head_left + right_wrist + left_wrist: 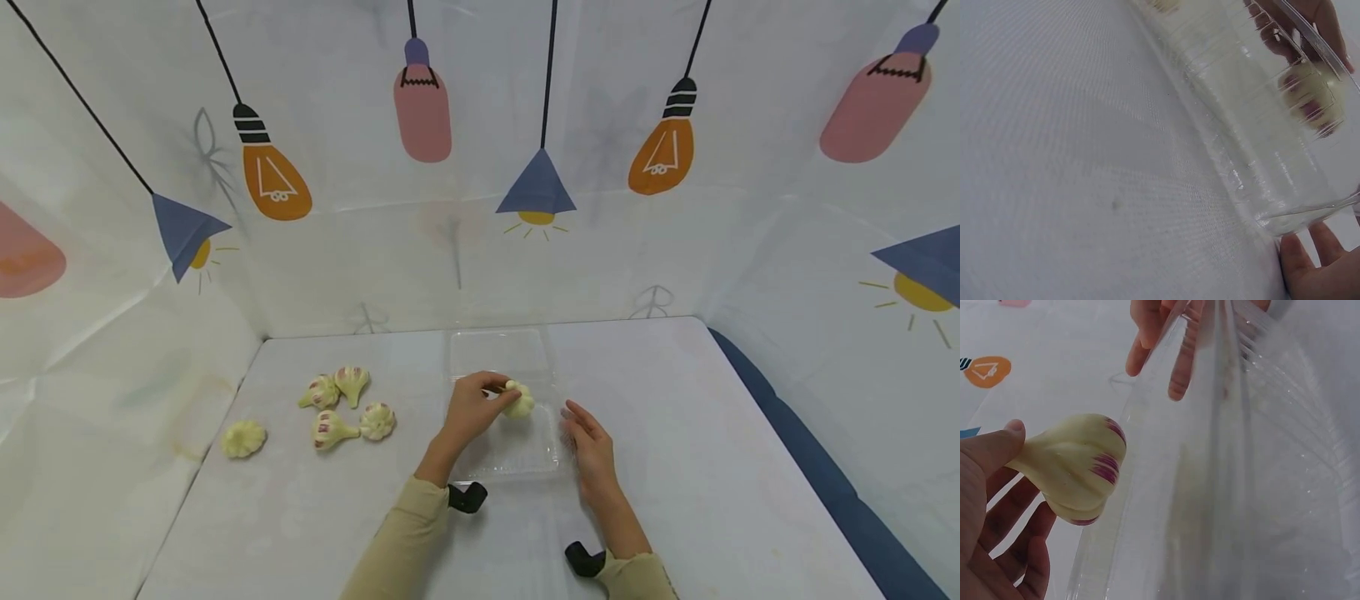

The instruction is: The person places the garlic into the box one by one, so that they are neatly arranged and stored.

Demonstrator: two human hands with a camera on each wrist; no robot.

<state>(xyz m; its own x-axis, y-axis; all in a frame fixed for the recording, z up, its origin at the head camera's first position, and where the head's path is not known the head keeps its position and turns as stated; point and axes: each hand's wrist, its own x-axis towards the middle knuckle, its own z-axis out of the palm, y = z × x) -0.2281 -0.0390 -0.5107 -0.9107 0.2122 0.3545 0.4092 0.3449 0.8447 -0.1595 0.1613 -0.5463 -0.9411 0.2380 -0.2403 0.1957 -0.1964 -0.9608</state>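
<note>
A pale garlic bulb with purple streaks [1082, 465] is pinched by its stem between the thumb and fingers of my left hand [471, 407]. It hangs above the clear plastic container [502, 458], whose hinged lid [498, 350] lies folded back toward the wall. My right hand [592, 454] is at the container's right side, its fingers extended along the outer wall. In the right wrist view, the fingertips [1297, 250] sit against or very close to the container's corner; actual contact is hard to tell.
Several more garlic bulbs lie on the white table to the left: a cluster with one bulb [377, 421] at its right, and a lone bulb [243, 438] nearer the left edge. A white sheet printed with lamps [536, 187] hangs behind and at the sides.
</note>
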